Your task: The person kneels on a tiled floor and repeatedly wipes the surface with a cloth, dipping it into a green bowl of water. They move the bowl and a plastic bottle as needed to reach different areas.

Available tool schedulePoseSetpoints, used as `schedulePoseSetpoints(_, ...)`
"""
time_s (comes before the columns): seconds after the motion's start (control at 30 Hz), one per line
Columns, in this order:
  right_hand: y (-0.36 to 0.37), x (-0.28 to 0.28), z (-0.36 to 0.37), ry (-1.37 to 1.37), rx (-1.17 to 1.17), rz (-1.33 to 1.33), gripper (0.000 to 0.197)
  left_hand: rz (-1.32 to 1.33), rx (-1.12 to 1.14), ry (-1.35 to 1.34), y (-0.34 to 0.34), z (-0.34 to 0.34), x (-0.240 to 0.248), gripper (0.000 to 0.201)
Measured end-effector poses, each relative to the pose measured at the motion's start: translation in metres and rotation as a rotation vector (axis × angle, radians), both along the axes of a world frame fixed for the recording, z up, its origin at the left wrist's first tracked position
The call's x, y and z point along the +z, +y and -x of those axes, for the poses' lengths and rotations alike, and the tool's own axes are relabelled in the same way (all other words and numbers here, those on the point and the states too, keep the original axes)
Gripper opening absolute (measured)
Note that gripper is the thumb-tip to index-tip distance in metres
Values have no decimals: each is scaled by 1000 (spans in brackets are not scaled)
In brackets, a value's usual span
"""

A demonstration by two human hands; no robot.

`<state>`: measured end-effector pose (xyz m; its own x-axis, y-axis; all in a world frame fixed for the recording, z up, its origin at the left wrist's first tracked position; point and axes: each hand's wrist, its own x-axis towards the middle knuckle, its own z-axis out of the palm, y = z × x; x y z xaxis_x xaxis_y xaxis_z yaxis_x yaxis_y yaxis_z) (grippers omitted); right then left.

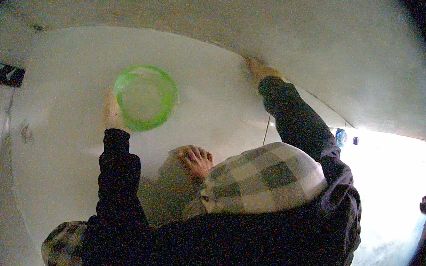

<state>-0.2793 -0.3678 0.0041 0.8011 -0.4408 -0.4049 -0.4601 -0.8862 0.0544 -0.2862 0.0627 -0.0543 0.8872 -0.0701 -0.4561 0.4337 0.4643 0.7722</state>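
A round, shallow bowl (146, 97) with a bright green rim and a pale, see-through middle stands on the light floor, left of centre. My left hand (113, 110) is at its left side, fingers closed on the rim and partly lost in the grain. Farther off to the right, my right hand (260, 71) reaches down to where the floor meets the far wall. Its fingertips touch that joint, but they are dark and blurred, so anything small in them does not show.
My bare foot (197, 160) and checked trouser knee (270, 180) are between my arms. The wall (226, 10) closes off the far side. A small dark square (10, 75) is at the far left. Small blue-labelled containers (340, 136) stand by a bright area at right.
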Motion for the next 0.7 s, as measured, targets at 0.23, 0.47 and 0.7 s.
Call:
schedulePoseSetpoints(0.23, -65, 32, 59, 359, 158, 310, 52, 34, -77, 61, -9, -10, -7, 51)
schedulePoseSetpoints(0.47, 80, 61, 28, -4, 556, 213, 48, 53, -67, 23, -18, -12, 17, 49)
schedulePoseSetpoints(0.7, 130, 103, 14, 124, 928, -64, 34, -116, -86, -43, -37, -3, 20, 55)
